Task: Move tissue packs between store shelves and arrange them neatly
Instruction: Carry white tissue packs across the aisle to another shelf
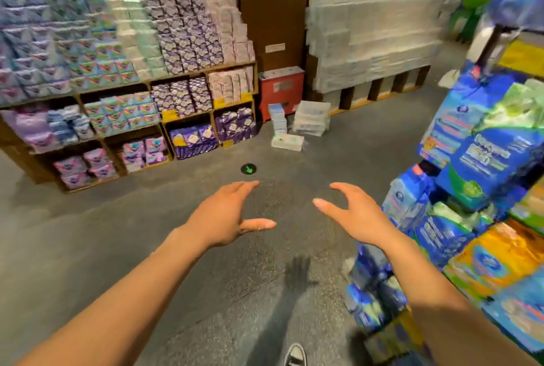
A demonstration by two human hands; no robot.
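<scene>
Standing in a store aisle, the person holds both arms out over the grey floor (147, 233), and neither hand carries anything. The left hand (226, 218) has its fingers straight and its thumb spread wide. The right hand (353, 212) is loosely cupped with the fingers apart, and the two palms face each other with a clear gap between them. The nearest loose tissue packs (312, 118) sit well ahead on the floor, in short stacks beside a red cabinet (281, 90). One flat pack (288, 141) lies just in front of the stacks. To the left, the wooden shelves (203, 71) look mostly full, with coloured packs in fairly even rows, though blur hides whether they are squared up. On the right, a tall display of blue and green packs (482, 159) stands close to the right arm and looks more jumbled. Judging from this, the work is somewhere in the middle. The person seems to be between carries, and the floor stacks are probably waiting to be shelved. Picking them up, placing them and straightening the rows all appear to remain. How many packs are already moved cannot be told.
</scene>
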